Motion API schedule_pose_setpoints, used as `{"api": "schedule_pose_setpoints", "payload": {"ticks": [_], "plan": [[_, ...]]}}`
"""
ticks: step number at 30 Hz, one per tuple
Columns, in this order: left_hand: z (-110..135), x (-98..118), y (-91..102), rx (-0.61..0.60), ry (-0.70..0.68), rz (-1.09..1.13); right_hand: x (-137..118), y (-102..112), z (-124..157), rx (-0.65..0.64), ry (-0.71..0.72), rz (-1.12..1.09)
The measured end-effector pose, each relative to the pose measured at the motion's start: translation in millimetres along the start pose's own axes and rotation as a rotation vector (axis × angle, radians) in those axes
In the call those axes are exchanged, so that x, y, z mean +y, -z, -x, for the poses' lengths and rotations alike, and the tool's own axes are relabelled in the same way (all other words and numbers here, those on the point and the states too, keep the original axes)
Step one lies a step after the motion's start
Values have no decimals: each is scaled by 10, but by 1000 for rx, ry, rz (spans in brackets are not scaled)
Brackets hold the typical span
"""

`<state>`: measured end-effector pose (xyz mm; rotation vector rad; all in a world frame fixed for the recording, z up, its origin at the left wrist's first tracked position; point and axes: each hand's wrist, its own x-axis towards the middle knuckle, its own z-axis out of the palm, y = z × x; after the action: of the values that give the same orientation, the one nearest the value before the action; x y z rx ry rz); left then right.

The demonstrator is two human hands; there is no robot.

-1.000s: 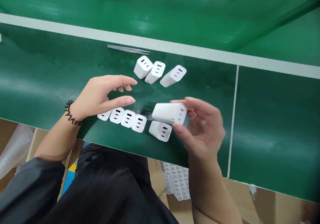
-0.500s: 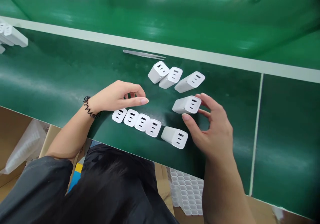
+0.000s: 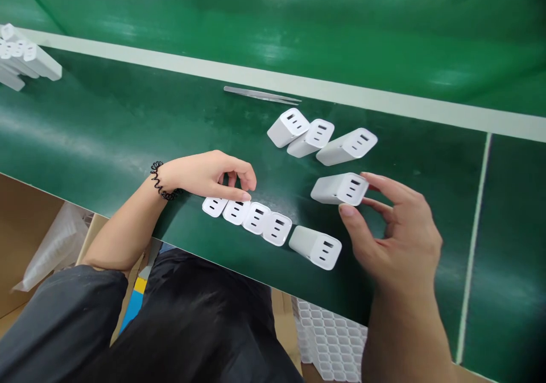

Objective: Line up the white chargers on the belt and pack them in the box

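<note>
The right hand [image 3: 403, 241] pinches a plug [image 3: 336, 189] right of middle, maybe placing it; next needs gentle fingers. The left hand [image 3: 202, 173] curls loosely, empty.

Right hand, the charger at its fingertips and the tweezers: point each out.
Right hand [image 3: 407, 238], head view: middle of the hand.
Charger [image 3: 333, 189], head view: its plain white side.
Tweezers [image 3: 257, 94], head view: middle of their length.
</note>
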<state>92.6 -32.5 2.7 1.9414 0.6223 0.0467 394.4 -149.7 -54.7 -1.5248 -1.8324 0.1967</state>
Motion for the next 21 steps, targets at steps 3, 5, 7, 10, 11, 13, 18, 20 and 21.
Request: {"api": "schedule_pose_setpoints", "payload": {"ticks": [3,5,7,10,11,13,18,20,21], "plan": [[-8,-9,7,-10,5,12,7,-11,5,-7,-6,-9],[-11,-3,13,-14,14,13,8,-15,9,-5,-20,-21],[-14,4,17,-21,22,17,7,-14,11,-4,-26,-26],[-15,7,16,-22,37,31,3,-8,9,0,-21,-25],[-15,5,15,-22,42,36,0,-5,8,0,-20,-24],[-13,-1,14,-25,51,40,-6,1,3,0,-17,-22],[-15,-9,20,-46,59,13,-30,-2,-15,-8,39,-2],[-18,-5,23,-46,59,7,-33,-10,-21,-5,51,12],[-20,-1,24,-46,61,5,-31,-14,-22,-4,47,18]]}}
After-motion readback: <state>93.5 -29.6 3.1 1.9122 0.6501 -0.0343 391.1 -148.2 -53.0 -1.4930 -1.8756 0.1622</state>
